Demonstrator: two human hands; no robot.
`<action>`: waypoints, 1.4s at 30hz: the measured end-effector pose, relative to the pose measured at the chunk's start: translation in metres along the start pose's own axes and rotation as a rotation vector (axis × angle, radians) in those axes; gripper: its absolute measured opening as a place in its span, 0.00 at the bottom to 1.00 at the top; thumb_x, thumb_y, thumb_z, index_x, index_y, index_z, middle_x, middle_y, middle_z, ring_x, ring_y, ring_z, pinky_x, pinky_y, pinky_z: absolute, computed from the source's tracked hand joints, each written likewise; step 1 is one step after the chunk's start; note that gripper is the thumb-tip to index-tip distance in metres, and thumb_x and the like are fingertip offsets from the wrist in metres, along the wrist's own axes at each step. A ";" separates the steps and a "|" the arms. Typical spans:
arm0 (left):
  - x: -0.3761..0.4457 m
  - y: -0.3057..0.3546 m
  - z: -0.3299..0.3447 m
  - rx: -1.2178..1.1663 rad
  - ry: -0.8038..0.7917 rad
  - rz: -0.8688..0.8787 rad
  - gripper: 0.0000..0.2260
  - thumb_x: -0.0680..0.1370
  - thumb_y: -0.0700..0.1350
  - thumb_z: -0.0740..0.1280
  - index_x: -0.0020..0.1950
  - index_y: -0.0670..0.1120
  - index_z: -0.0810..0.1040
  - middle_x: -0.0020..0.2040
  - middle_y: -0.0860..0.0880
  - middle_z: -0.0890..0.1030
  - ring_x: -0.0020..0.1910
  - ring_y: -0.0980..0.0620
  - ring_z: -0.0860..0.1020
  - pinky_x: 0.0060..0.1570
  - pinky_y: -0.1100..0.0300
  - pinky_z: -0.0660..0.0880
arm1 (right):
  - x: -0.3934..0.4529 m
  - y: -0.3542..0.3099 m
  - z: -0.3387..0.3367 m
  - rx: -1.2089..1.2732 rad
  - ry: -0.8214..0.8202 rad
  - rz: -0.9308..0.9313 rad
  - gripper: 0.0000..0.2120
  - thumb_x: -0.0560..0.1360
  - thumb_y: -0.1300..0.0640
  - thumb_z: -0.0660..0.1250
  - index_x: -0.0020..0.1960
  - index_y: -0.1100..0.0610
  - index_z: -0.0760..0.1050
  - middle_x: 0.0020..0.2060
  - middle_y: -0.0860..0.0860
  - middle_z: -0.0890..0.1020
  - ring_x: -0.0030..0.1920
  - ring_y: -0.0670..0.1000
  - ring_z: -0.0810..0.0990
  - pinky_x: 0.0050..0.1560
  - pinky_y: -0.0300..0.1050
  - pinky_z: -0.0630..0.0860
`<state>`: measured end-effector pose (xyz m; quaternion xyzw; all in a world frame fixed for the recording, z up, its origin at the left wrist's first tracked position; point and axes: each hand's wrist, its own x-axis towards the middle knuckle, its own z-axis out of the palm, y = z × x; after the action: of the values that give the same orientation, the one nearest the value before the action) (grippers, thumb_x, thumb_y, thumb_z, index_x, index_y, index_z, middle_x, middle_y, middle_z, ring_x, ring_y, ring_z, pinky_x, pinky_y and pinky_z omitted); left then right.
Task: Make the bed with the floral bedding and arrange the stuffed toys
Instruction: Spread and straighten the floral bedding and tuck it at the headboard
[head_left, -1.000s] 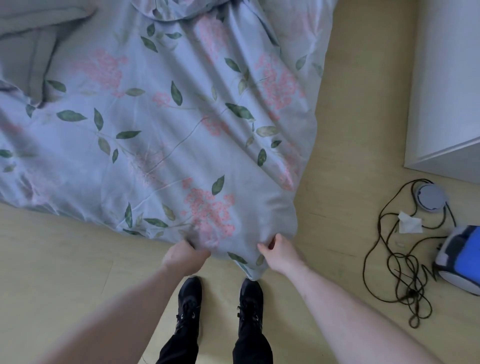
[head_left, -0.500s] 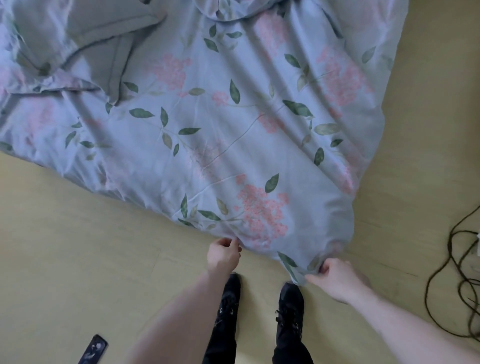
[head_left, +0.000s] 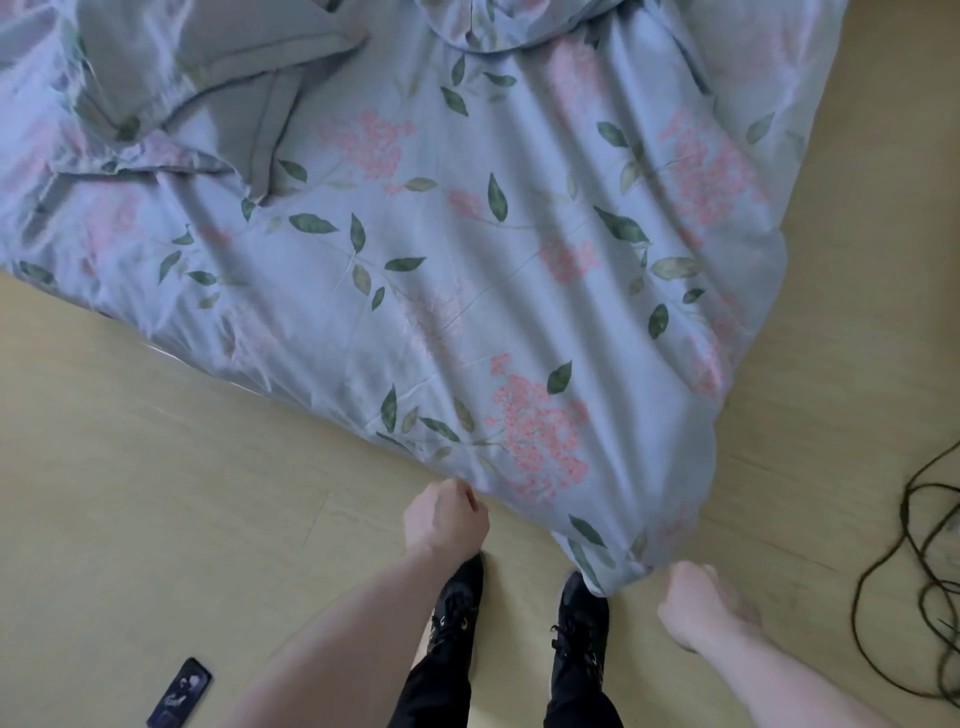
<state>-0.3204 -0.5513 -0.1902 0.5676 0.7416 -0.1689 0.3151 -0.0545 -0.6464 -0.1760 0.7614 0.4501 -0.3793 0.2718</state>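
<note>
The left hand (head_left: 445, 518) is curled into a loose fist right at the near edge of the floral duvet (head_left: 467, 270). It looks like it pinches that edge, but the fingers are turned under, so I cannot tell for sure. The right hand (head_left: 698, 605) is at the duvet's lowest corner, the pointy bit that hangs down by the feet. It is blurry, and I cannot tell if it holds the corner or just touches it. The two hands are well apart, with the corner and the black shoes (head_left: 582, 623) between them.

To do this step well, I think both hands should grab the edge firmly, one on each side of the corner, and pull it flat and straight. Pull evenly, so the duvet does not go crooked. The long folds running up the duvet should smooth out with a gentle tug or a shake.

Both arms reach forward and down from the body, bare and nearly straight.

Farther up the duvet, toward its far left, a plain grey flap (head_left: 223, 93) is folded over and needs flattening too. On the floor, a dark phone (head_left: 180, 691) lies left of the duvet's corner, and a tangled black cord (head_left: 914, 587) lies to its right. No stuffed toys show here.
</note>
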 end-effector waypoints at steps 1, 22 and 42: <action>-0.001 0.002 -0.007 -0.020 0.089 0.053 0.02 0.77 0.47 0.64 0.45 0.50 0.72 0.49 0.52 0.76 0.46 0.49 0.76 0.45 0.54 0.79 | 0.000 -0.002 -0.003 -0.012 -0.019 0.027 0.12 0.78 0.57 0.59 0.60 0.49 0.72 0.57 0.49 0.79 0.56 0.55 0.80 0.46 0.46 0.72; -0.142 -0.125 -0.212 -0.115 -0.111 0.109 0.21 0.77 0.50 0.66 0.70 0.53 0.74 0.77 0.53 0.63 0.60 0.52 0.77 0.62 0.55 0.73 | -0.171 -0.171 -0.140 0.013 -0.213 -0.348 0.32 0.74 0.62 0.56 0.77 0.49 0.68 0.74 0.52 0.72 0.68 0.56 0.75 0.64 0.46 0.74; -0.235 -0.368 -0.447 -0.497 0.296 0.064 0.19 0.76 0.45 0.65 0.68 0.53 0.74 0.74 0.57 0.65 0.64 0.52 0.73 0.58 0.58 0.73 | -0.412 -0.472 -0.216 0.022 0.045 -0.799 0.32 0.76 0.62 0.57 0.79 0.50 0.60 0.79 0.50 0.61 0.76 0.53 0.65 0.70 0.45 0.68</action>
<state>-0.7560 -0.5624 0.2579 0.5147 0.7797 0.1127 0.3383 -0.5296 -0.4700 0.2505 0.5373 0.7124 -0.4434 0.0846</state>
